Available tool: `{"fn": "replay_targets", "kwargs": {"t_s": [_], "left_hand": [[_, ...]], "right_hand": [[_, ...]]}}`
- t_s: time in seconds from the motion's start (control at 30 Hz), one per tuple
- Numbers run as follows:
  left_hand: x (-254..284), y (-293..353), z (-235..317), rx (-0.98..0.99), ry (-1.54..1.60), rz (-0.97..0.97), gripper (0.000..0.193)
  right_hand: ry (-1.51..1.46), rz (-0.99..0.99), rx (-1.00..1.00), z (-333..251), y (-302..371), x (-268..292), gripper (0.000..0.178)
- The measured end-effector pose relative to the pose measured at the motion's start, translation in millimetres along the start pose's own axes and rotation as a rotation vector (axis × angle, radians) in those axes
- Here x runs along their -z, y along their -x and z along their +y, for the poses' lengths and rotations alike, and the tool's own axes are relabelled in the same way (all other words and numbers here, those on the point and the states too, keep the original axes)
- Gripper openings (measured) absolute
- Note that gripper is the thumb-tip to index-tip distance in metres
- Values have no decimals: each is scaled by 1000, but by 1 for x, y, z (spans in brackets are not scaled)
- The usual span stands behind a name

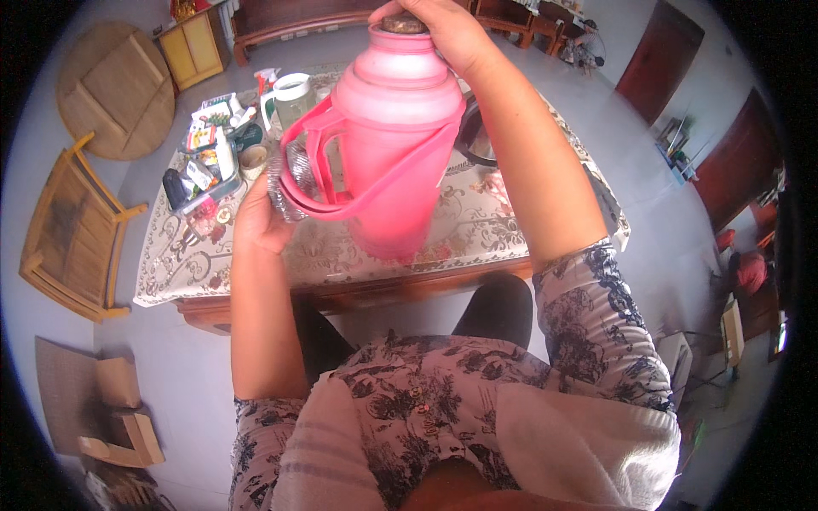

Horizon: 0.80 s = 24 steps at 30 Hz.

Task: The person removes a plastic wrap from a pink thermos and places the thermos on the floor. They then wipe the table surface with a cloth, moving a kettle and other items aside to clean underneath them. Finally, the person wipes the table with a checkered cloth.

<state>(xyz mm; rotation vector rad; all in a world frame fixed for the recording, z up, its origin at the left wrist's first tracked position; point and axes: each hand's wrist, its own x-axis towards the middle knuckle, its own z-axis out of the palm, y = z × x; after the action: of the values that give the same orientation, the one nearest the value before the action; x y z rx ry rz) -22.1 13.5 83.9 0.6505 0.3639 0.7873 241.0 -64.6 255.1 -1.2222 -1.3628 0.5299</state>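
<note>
A pink thermos flask (pixel 396 145) with a looped side handle is upright at the front of the table, its handle turned to the left. At its mouth sits a dark stopper (pixel 404 23). My right hand (pixel 447 30) is closed at the flask's top, fingers around the stopper, partly cut off by the upper edge of the view. Beside the handle, my left hand (pixel 258 220) is wrapped around a clear ribbed glass (pixel 294 180). The flask's handle hides part of that glass.
A patterned cloth covers the table (pixel 196 264). At its left lie a tray of small items (pixel 204 183), a small cup (pixel 253 157) and a clear pitcher (pixel 292 98). A dark round-edged object (pixel 477 136) is behind my right forearm. A wooden chair (pixel 77 234) stands left.
</note>
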Motion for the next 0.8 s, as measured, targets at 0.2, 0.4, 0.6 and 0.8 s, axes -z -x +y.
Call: {"fn": "replay_targets", "kwargs": {"t_s": [0.2, 0.4, 0.6, 0.8], "left_hand": [[-69, 21, 67, -175, -60, 58, 32], [-126, -5, 74, -315, -115, -129, 30], [-185, -27, 74, -330, -518, -561, 55], [-166, -5, 80, -621, -478, -227, 46]], "right_hand": [[-520, -72, -68, 11, 14, 6, 69], [-458, 65, 51, 31, 60, 9, 78], [-251, 140, 359, 8, 83, -19, 72], [-307, 354, 193, 41, 83, -12, 66]]}}
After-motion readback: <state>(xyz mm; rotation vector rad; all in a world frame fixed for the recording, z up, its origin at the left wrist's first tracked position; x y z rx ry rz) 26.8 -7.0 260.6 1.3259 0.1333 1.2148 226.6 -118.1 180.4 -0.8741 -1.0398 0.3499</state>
